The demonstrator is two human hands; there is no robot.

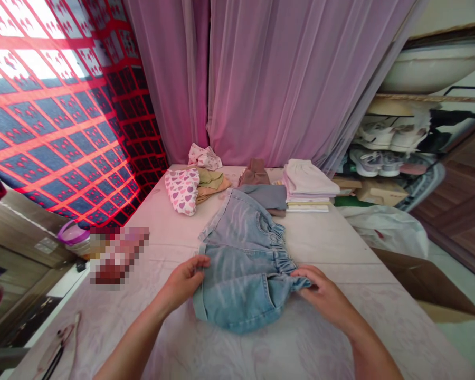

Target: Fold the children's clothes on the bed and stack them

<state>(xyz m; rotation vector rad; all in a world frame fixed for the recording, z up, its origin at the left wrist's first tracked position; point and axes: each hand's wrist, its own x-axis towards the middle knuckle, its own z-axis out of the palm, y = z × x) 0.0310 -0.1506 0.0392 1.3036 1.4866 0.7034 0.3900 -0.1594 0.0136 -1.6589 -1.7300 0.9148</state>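
A pair of light blue denim shorts [237,279] lies sideways across the table in front of me, its elastic waistband to the right and its cuffed leg openings to the left. My left hand [190,277] pinches the cuff of the nearer leg between thumb and fingers. At the waistband's near end my right hand [319,287] is closed on the gathered denim. The near leg bulges a little off the table between both hands, while the far leg rests flat.
Behind the shorts sit folded grey clothing [265,195], brown clothing [255,171] and a white folded stack [309,179]. A heart-print cloth [182,190] is at back left. Eyeglasses [61,343] lie near left. A cardboard box [427,285] stands right of the table [324,338].
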